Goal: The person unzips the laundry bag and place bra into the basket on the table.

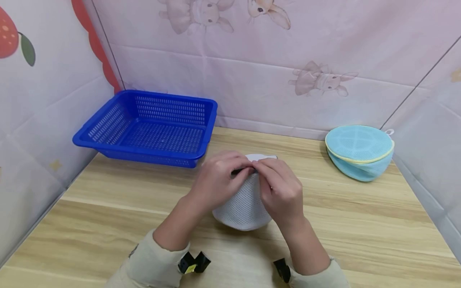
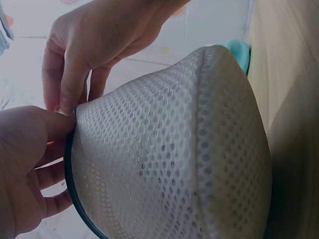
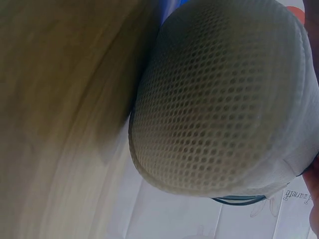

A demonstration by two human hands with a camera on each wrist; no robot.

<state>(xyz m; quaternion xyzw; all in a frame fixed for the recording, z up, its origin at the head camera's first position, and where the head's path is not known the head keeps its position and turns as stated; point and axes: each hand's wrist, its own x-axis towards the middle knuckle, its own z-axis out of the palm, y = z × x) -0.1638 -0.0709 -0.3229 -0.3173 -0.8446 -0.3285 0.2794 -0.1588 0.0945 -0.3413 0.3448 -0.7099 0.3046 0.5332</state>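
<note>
A white mesh laundry bag (image 1: 242,206) with a dark-trimmed rim stands at the middle of the table. My left hand (image 1: 219,176) pinches its upper edge from the left. From the other side my right hand (image 1: 282,186) pinches the same edge, and the fingertips of both hands meet there. In the left wrist view the dark trim (image 2: 70,169) runs down from the pinched spot, with the left hand (image 2: 22,164) below and the right hand (image 2: 99,45) above. The bag's honeycomb mesh (image 3: 214,99) fills much of the right wrist view, where little of a hand shows.
A blue plastic basket (image 1: 144,157) with slotted sides sits at the back left, with nothing in it. Towards the back right lies a light-blue mesh bag (image 1: 360,146) with yellow trim. Printed cloth walls (image 1: 252,88) enclose the wooden table (image 1: 360,224).
</note>
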